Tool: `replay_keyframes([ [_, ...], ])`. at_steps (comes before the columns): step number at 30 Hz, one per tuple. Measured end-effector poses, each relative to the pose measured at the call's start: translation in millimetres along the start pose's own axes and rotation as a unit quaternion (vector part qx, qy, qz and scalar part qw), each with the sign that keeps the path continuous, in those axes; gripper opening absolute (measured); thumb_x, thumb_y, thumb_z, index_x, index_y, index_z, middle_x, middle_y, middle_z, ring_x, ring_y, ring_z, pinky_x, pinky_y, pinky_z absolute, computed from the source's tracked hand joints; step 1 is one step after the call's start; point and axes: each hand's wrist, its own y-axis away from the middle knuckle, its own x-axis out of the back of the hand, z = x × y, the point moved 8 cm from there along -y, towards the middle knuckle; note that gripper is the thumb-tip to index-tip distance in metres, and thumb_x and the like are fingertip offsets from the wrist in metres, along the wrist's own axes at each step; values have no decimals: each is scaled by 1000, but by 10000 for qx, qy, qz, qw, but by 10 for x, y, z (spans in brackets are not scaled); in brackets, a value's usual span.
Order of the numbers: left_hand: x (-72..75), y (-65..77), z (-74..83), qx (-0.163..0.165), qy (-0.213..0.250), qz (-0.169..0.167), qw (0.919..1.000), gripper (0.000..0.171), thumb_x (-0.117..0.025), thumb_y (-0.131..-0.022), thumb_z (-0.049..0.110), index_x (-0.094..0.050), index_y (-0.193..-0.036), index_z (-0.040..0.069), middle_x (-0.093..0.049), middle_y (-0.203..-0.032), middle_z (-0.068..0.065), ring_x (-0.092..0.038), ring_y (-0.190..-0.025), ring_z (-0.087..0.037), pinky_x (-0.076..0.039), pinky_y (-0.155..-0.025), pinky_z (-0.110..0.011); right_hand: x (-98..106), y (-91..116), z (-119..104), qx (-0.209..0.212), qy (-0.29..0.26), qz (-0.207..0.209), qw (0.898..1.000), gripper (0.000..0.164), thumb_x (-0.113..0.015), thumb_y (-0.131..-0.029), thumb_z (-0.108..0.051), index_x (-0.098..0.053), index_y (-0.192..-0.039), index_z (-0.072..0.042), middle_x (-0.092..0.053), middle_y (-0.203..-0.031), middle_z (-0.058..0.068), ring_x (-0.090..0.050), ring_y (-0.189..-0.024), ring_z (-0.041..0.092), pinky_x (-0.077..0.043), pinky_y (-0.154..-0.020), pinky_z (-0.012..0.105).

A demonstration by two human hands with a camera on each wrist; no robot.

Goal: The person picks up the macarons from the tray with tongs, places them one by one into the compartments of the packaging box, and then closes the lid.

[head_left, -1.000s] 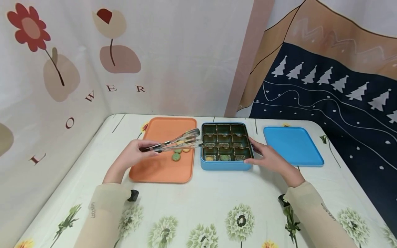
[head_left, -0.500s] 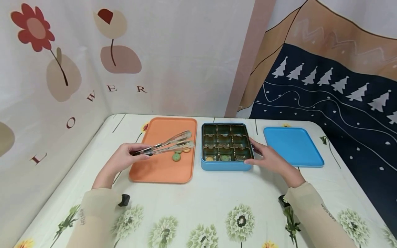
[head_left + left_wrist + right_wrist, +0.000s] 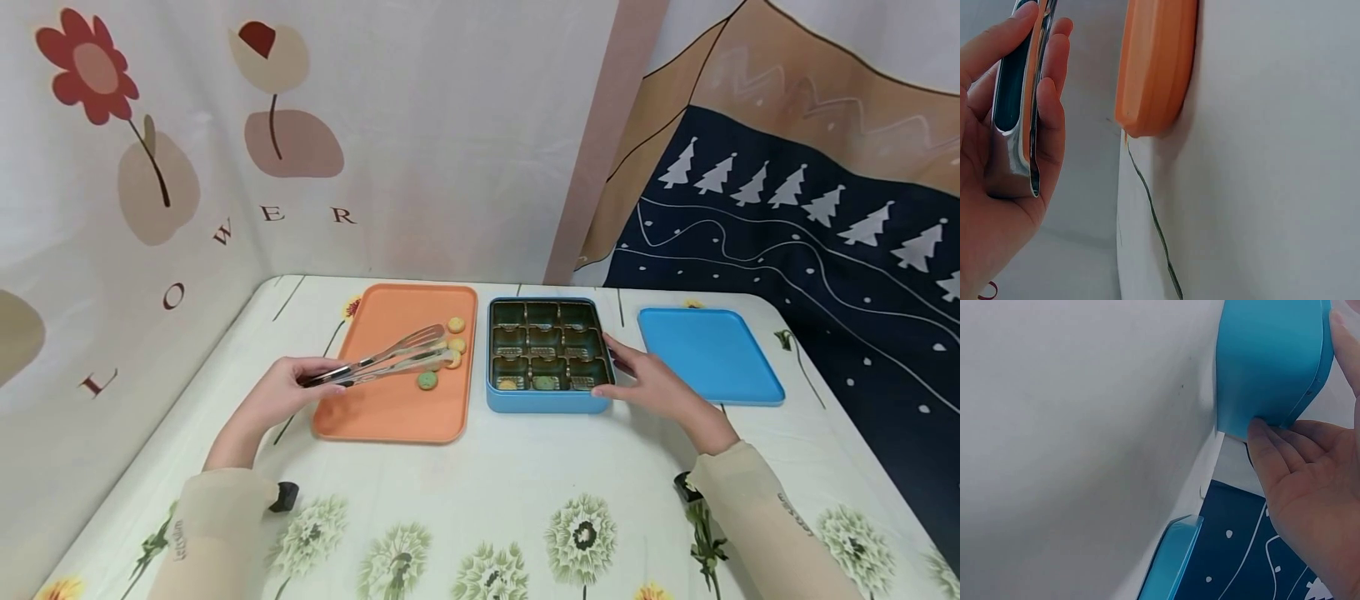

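Observation:
My left hand (image 3: 279,390) grips a pair of metal tongs (image 3: 386,357) by the handle end, thumb on one arm and fingers on the other. The tong heads stand apart above the orange tray (image 3: 382,418), partly covering small button-like cookies. A green cookie (image 3: 427,381) and a yellow cookie (image 3: 457,325) show beside them. Right of the tray is a blue box (image 3: 549,402) with a dark nine-compartment insert. A yellow cookie (image 3: 507,385) lies in its front left compartment, a green one (image 3: 545,382) in the front middle. My right hand (image 3: 651,382) touches the box's right side with extended fingers, thumb at the front corner.
A flat blue lid (image 3: 708,354) lies on the table right of the box. The table wears a white floral cloth (image 3: 487,492). Printed curtains (image 3: 450,150) hang behind and to the sides.
My left hand has drawn the tongs back leftward and slightly toward me, away from the box, uncovering more yellow cookies on the tray. The right hand and box have stayed put.

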Motion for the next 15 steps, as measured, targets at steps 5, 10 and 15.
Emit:
replay_keyframes([
  [5,7,27,-43,77,-16,-7,10000,46,-76,-90,22,-66,-129,2,-73,-110,-14,-60,-80,-1,-51,-68,-26,-3,-3,10,-5,-1,-2,10000,97,-73,-90,-42,-17,-159,-2,-23,-161,28,-42,-138,48,-40,-109,56],
  [10,14,44,-93,115,-22,-5,9999,46,-76,-89,21,-66,-129,2,-74,-107,-10,-57,-78,-2,-48,-65,-27,-8,-5,16,-12,-9,-4,10000,98,-73,-90,-42,-16,-159,-3,-22,-161,28,-41,-138,48,-40,-109,56],
  [15,17,68,-126,210,-31,-15,9998,46,-77,-89,22,-66,-128,2,-74,-106,-10,-56,-77,-4,-46,-64,-27,-9,-7,21,-38,4,-16,10000,98,-72,-90,-43,-16,-159,-3,-22,-162,28,-41,-139,47,-39,-110,56],
])
